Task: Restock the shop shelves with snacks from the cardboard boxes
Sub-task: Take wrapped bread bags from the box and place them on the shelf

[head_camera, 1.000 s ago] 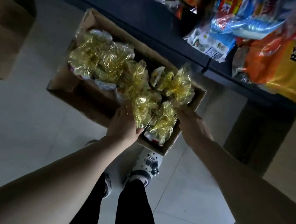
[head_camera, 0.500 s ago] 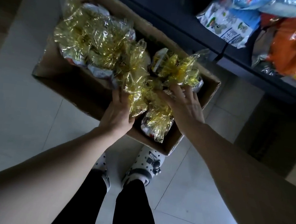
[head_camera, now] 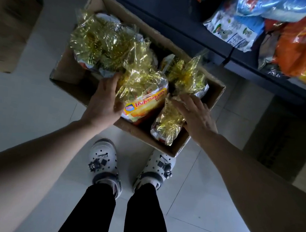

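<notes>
Dark shop shelf (head_camera: 176,15) runs from 12 to 3 o'clock and is part-filled with bright snack bags (head_camera: 295,45). Open brown cardboard box (head_camera: 215,95) sits on the pale tiled floor (head_camera: 18,112), at 12 o'clock from the feet, and is packed with gold-cellophane snack packs (head_camera: 103,43).

Step in hand, as I read it: lifting out the near pack with the yellow-orange label (head_camera: 146,104).
- Grip the firm body, not the loose crinkled film.
- Hold the neighbouring gold pack (head_camera: 168,124) down so it doesn't ride up.
- Lift straight, then swing toward 2 o'clock.

Left hand (head_camera: 103,101) is at the labelled pack's 9 o'clock side, thumb on its front and fingers round its side, grasping it. Right hand (head_camera: 195,116) lies flat on the neighbouring pack, fingers (head_camera: 183,103) spread and straight, gripping nothing.
</notes>
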Motion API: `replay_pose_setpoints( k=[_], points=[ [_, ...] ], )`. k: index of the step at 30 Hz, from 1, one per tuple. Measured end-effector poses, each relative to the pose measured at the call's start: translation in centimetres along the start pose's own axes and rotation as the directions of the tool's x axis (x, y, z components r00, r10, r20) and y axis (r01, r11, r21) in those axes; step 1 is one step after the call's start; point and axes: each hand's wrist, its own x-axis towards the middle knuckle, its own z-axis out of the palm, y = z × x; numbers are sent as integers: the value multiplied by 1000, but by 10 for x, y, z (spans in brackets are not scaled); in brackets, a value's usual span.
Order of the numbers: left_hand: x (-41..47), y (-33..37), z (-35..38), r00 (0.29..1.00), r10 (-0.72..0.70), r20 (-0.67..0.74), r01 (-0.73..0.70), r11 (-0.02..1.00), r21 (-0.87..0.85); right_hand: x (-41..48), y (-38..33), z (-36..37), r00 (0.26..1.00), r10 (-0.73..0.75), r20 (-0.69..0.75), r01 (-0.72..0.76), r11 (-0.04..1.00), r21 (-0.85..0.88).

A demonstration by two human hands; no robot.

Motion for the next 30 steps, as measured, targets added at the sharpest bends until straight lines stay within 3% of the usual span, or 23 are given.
replay_pose_setpoints(
  k=[5,12,14,19,21,25,30],
  points=[
    [3,-20,17,1000,-19,24,19,1000,-11,14,-11,2,999,-12,-47,5,988,-152],
    [-2,-25,30,979,-131,156,120,990,74,21,-19,-1,984,-21,-179,-5,989,-145],
    [-6,-12,24,985,-115,130,108,992,60,9,-24,-11,996,-21,-90,5,985,-171],
    [-14,34,-26,999,11,41,-10,999,-35,-31,-31,-62,989,26,-143,-36,997,-65],
    [-18,55,-59,1000,-8,-14,7,998,-64,-45,-34,-91,993,26,-115,-27,1000,-10],
    [-35,87,-122,991,-87,-104,79,994,-73,-70,-47,-154,978,196,65,-205,962,181],
    [-53,86,-149,992,-38,-123,28,996,-82,-75,-47,-168,954,234,186,-269,942,201]
  ],
)
